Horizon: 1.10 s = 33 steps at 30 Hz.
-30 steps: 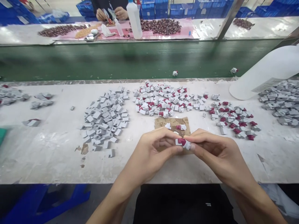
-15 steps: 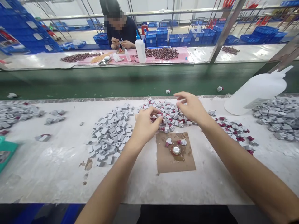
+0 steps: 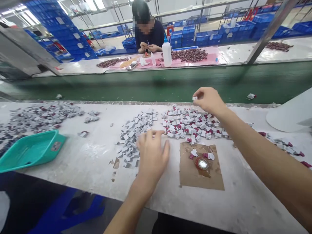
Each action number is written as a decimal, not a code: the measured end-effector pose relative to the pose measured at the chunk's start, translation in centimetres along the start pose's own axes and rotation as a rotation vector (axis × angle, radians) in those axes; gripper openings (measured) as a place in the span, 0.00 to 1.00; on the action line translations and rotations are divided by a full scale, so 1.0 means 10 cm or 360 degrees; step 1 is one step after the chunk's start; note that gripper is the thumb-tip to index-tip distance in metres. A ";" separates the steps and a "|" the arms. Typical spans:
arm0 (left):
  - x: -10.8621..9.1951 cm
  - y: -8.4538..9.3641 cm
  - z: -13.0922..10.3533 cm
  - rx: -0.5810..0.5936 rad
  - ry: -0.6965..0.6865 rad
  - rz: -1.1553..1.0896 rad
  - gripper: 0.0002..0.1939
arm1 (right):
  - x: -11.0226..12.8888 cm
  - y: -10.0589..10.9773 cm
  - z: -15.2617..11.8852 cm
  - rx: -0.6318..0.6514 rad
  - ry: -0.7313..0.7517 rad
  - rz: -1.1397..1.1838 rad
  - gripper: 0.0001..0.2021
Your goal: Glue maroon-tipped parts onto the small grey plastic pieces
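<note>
My right hand (image 3: pixel 210 101) reaches to the near edge of the green strip, thumb and finger closed on a small pale grey plastic piece (image 3: pixel 194 98). My left hand (image 3: pixel 154 157) hangs over the right side of a pile of grey plastic blocks (image 3: pixel 130 134), fingers apart; I see nothing held in it. Between and behind my hands spreads a pile of grey pieces with dark red parts (image 3: pixel 186 121). On a brown cardboard square (image 3: pixel 188 177) lie a shiny round cap (image 3: pixel 202 164) in a wet brownish patch and two grey-and-red pieces (image 3: pixel 193 152).
At the left stand a teal tray (image 3: pixel 52 143) and another heap of pieces (image 3: pixel 46 115). A large white bottle (image 3: pixel 290 110) lies at the right. Beyond the green strip (image 3: pixel 122 86), a co-worker (image 3: pixel 151 35) handles small parts beside a white squeeze bottle (image 3: pixel 167 53).
My view has swung, bringing the teal tray further in. My right hand has closed on a grey piece at the green strip. My left hand has left the red-and-grey pile, moving left and nearer.
</note>
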<state>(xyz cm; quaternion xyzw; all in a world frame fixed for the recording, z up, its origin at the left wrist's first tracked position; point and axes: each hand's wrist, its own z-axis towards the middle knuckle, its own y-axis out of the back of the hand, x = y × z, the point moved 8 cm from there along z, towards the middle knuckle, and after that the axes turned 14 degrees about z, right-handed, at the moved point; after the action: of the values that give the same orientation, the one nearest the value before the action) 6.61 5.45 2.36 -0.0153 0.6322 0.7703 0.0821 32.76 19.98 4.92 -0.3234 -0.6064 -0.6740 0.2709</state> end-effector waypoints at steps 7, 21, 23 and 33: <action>0.57 0.06 -0.35 -0.0245 0.0275 0.0474 0.19 | -0.26 0.42 -1.55 0.0051 -0.0035 0.0443 0.15; 0.54 0.11 -0.14 -0.0188 0.0143 0.0576 0.20 | -1.15 0.44 -3.15 -0.0400 -0.0223 0.0354 0.19; 0.51 0.15 -0.15 -0.0231 0.0110 0.0462 0.19 | -1.10 0.43 -3.15 -0.0412 -0.0237 0.0454 0.17; -0.19 0.01 -0.62 0.0055 -0.0420 -0.0398 0.06 | -0.59 0.12 -2.85 -0.0339 -0.0197 0.1001 0.09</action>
<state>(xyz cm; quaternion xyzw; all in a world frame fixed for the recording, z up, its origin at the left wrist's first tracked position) 7.98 -0.82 1.49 0.0087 0.6223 0.7383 0.2597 34.46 -8.57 -0.39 -0.5615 -0.4185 -0.5959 0.3929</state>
